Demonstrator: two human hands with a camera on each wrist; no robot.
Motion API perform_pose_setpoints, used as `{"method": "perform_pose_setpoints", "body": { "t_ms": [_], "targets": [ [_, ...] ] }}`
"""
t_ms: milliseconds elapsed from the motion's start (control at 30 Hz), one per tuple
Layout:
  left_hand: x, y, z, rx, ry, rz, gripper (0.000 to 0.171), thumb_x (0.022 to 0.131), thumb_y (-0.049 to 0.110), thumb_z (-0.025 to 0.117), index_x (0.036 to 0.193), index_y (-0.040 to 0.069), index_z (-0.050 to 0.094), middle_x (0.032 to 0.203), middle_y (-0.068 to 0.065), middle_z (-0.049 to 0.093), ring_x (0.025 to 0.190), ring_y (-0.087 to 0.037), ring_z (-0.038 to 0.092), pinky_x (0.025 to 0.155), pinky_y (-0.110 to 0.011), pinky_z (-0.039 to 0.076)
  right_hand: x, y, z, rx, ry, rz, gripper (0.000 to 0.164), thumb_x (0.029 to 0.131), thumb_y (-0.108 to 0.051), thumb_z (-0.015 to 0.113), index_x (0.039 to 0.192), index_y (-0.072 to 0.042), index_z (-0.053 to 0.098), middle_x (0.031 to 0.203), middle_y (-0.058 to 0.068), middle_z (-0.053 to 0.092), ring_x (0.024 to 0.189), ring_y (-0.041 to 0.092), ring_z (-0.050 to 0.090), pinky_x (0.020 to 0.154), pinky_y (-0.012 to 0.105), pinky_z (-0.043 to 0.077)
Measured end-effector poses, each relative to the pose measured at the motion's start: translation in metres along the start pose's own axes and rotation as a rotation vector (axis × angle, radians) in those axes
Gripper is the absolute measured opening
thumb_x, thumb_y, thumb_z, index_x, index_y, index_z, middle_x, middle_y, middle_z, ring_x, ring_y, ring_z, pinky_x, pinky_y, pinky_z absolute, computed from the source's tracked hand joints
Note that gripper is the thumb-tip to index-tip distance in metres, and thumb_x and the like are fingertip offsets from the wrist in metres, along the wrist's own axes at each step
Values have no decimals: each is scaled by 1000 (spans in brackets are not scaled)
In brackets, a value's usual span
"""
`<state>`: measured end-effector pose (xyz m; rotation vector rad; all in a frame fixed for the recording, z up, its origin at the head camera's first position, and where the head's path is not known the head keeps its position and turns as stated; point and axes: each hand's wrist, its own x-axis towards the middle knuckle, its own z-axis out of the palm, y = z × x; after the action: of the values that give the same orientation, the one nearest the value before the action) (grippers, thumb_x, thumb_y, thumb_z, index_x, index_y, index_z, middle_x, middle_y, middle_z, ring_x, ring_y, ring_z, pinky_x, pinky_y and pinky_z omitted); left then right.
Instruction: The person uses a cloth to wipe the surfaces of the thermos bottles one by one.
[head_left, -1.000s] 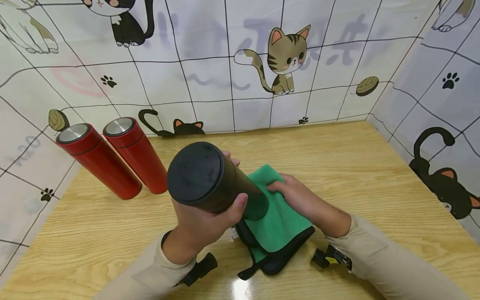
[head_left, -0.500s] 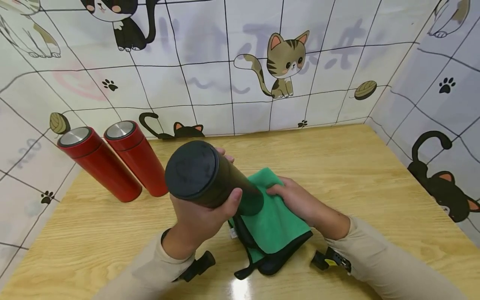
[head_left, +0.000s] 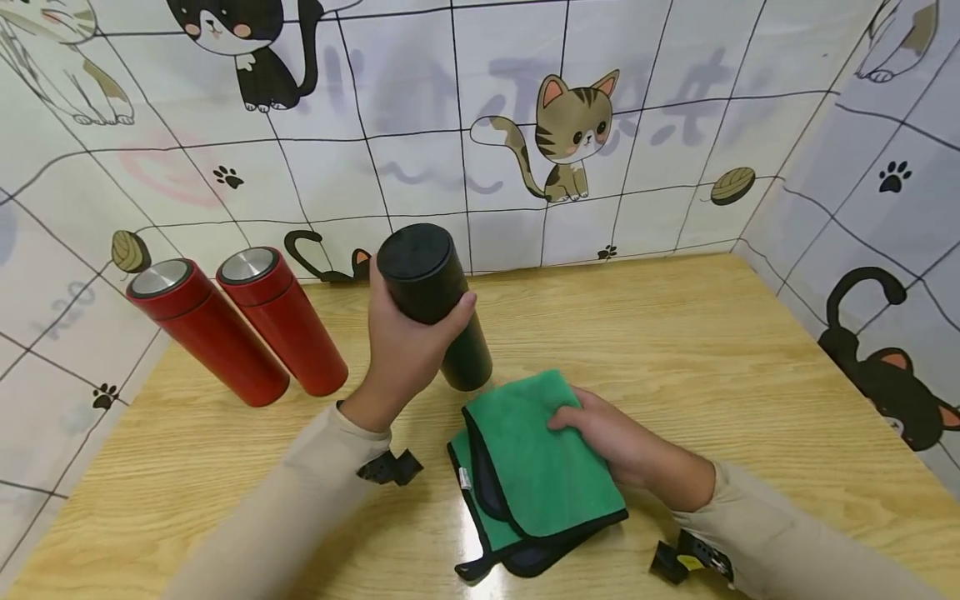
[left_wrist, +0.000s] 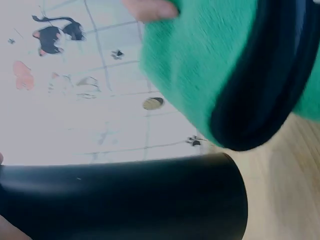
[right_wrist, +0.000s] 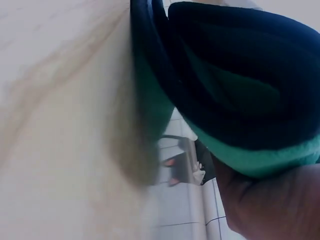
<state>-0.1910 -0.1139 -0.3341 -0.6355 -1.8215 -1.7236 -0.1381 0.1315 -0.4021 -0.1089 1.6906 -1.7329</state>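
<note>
A black thermos point(head_left: 471, 354) leans slightly in my left hand point(head_left: 405, 337), whose fingers and thumb wrap its upper part. Whether its base touches the table cannot be made out. In the left wrist view the thermos point(left_wrist: 125, 197) lies across the bottom, apart from the cloth. My right hand point(head_left: 611, 433) pinches a folded green towel point(head_left: 543, 467) with black edging, thumb on top and the other fingers beneath. The towel point(right_wrist: 260, 120) curls around in the right wrist view, showing its dark edge. Two red thermoses point(head_left: 225, 342) with silver lids stand at the left, clear of both hands.
The wooden table point(head_left: 645, 325) meets a wall cover point(head_left: 510, 233) with cat drawings at the back and sides. Black wrist cameras hang below both sleeves, one at the left wrist point(head_left: 390, 468) and one at the right point(head_left: 686, 560).
My left hand has carried the black thermos off the towel, up and away toward the back wall, and tipped it more upright. The right hand and towel have come slightly nearer.
</note>
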Motion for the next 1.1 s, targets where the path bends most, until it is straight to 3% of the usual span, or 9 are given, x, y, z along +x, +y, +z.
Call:
{"method": "perform_pose_setpoints", "body": {
  "t_ms": [133,267,500,767,1100],
  "targets": [
    [8,-18,6,73,-44,-122,74,82,10,79,142,9,36,129,-8,54,113,-22,56,97,-45,49,2,4,-1,6,-36,3,62,93,-13,52,150,-6,30,124,12,57,103,20,63,87,34,55],
    [14,-33,10,128,-84,-182,77,83,16,80,145,11,34,133,-8,53,115,-24,56,99,-47,48,4,7,-2,10,-74,7,64,94,-13,53,151,-4,27,127,14,56,105,20,63,88,34,55],
    [21,-48,9,187,-79,-187,78,83,20,81,145,12,33,134,-8,53,115,-26,56,98,-49,49,6,9,-4,13,-85,16,65,94,-14,53,153,-6,27,129,13,57,105,20,63,88,34,55],
    [25,-53,8,195,-95,-212,80,83,22,81,146,13,32,135,-7,52,116,-25,56,99,-49,49,3,9,-5,12,-91,22,68,94,-14,53,155,-6,24,128,13,58,104,20,64,86,35,56],
    [29,-60,-9,223,-63,-263,83,81,18,83,145,12,32,136,-9,52,118,-27,56,100,-51,48,4,10,-4,1,-98,18,67,95,-14,53,155,-6,25,131,14,57,105,20,64,87,35,56]
  ]
}}
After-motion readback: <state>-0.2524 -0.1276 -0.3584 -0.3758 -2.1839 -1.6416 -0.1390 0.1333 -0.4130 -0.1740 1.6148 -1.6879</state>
